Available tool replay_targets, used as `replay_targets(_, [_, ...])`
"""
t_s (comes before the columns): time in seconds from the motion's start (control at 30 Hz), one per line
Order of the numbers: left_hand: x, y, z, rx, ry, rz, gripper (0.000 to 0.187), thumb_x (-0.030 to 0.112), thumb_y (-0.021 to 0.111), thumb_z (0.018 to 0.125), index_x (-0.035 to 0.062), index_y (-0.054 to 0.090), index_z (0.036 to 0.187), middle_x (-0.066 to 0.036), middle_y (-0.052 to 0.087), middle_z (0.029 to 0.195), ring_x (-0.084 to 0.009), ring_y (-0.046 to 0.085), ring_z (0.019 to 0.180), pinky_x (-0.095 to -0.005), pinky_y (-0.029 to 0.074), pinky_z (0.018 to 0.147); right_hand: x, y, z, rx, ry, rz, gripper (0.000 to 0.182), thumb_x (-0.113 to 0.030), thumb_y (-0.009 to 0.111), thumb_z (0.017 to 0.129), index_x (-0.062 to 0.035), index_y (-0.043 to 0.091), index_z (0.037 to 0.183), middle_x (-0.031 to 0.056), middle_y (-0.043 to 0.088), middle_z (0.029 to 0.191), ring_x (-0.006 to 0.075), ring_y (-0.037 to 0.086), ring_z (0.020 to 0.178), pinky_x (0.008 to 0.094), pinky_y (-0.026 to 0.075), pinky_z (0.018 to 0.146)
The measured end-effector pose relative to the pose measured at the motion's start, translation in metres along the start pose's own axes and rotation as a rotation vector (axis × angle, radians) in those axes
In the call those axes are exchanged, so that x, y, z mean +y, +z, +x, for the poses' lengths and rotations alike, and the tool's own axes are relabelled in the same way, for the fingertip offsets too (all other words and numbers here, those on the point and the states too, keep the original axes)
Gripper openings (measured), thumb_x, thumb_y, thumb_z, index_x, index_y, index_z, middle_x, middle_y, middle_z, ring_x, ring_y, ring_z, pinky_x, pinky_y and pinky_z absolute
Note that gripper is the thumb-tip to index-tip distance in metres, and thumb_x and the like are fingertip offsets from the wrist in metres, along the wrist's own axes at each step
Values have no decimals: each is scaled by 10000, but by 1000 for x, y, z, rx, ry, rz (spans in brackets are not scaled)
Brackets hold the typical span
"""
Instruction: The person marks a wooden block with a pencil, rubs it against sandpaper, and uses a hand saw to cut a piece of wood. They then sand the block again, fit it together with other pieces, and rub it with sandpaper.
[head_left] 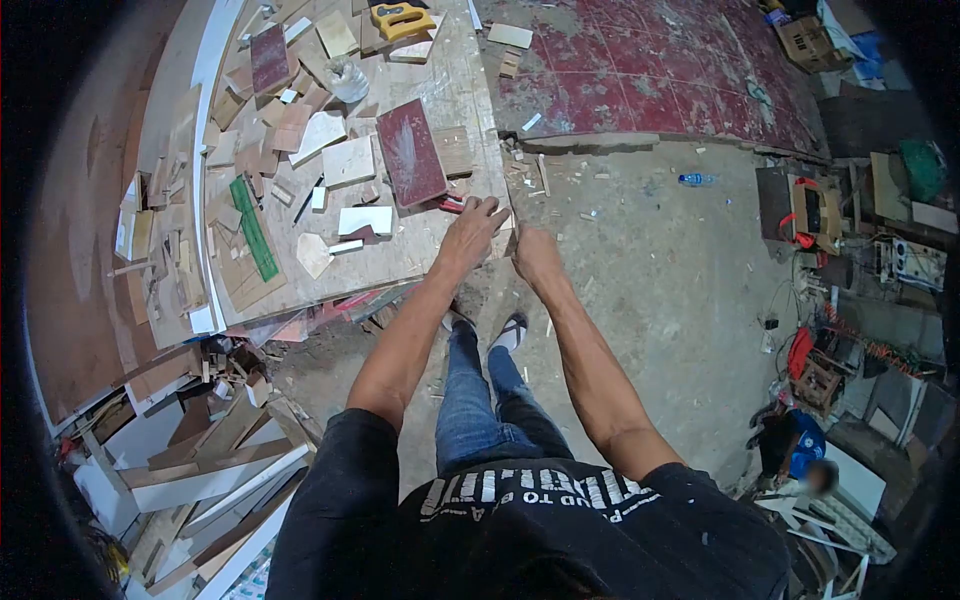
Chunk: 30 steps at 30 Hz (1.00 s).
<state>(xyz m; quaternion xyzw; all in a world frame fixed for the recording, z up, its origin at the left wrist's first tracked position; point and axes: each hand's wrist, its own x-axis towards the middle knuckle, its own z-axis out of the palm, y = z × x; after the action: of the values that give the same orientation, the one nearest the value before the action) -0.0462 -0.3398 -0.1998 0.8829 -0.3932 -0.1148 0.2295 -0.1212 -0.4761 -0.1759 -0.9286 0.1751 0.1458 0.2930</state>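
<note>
My left hand (469,238) lies at the front right corner of the plywood worktable (290,270), its fingers bent down over the edge. What sits under those fingers is hidden. Just beyond them is a small red object (452,204), partly tucked beside a dark red board (411,153). Right next to the corner, my right hand (538,256) is closed in a fist. Anything inside it is too small or covered to name. A narrow gap with a pale wood edge (506,226) separates the two hands.
Wood offcuts, a green strip (254,229), a white cup-like container (346,80) and a yellow-handled tool (402,20) crowd the table. A plastic bottle (697,180) lies on the floor. Scrap boards (220,470) pile up at lower left. Another person (806,445) is low at right.
</note>
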Motion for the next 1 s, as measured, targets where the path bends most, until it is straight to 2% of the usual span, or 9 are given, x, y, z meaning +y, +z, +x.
replay_targets(0.2, [-1,0,1,-26,15,36,415,47,613,818,87,604,1231,-140,537,1223,-338,508,1078,-397,449,961,-16,-18,1,-7,8,-7,230,-2,578,737,68,626,951,328,641,880,486,633,874,533,512,789])
replay_targets(0.27, [0,-1,-1,-5,25,32,421,47,618,813,88,607,1232,-137,535,1219,-335,505,1071,-392,443,964,-21,-25,16,-144,36,-14,257,-14,591,731,72,628,970,333,638,882,488,633,881,528,514,794])
replay_targets(0.4, [4,-3,0,28,32,100,417,13,600,771,74,619,1183,-116,548,1157,-316,516,1060,-373,473,933,-7,-12,-12,-1,-52,43,264,-5,592,725,79,628,973,335,637,905,492,627,906,527,507,812])
replay_targets(0.57, [3,0,0,-12,8,104,441,37,622,793,77,613,1233,-119,532,1188,-321,494,1056,-384,431,970,-13,-9,23,-96,56,51,242,29,585,721,74,634,954,327,640,922,487,622,921,530,494,824])
replay_targets(0.7, [2,0,3,-53,-4,119,444,34,621,788,73,613,1231,-124,537,1187,-326,498,1059,-393,430,972,-6,-7,-12,157,-107,74,240,28,584,722,74,643,950,322,642,888,485,634,875,524,508,786])
replay_targets(0.8, [2,4,-1,31,19,88,443,30,625,783,71,616,1225,-124,540,1160,-319,500,1033,-390,433,951,2,3,11,23,-27,21,288,34,583,714,74,641,994,320,642,891,489,634,863,516,513,780])
replay_targets(0.9, [0,8,0,26,26,82,443,32,632,781,67,616,1222,-125,540,1152,-316,500,1027,-389,437,945,0,3,18,-88,-19,-1,189,-9,564,765,84,676,886,339,638,894,472,642,893,534,508,806])
replay_targets(0.97, [0,4,2,18,24,115,438,36,636,782,68,618,1219,-125,540,1148,-315,501,1025,-388,438,942,12,4,-13,151,-179,28,172,-15,567,766,80,677,858,333,640,873,470,649,861,525,515,791])
replay_targets(1.0, [2,6,-1,-1,22,146,434,41,639,784,68,619,1216,-124,539,1143,-313,502,1023,-387,440,939,9,3,-12,143,-175,25,172,-15,567,766,80,677,858,333,640,873,470,649,861,525,515,791])
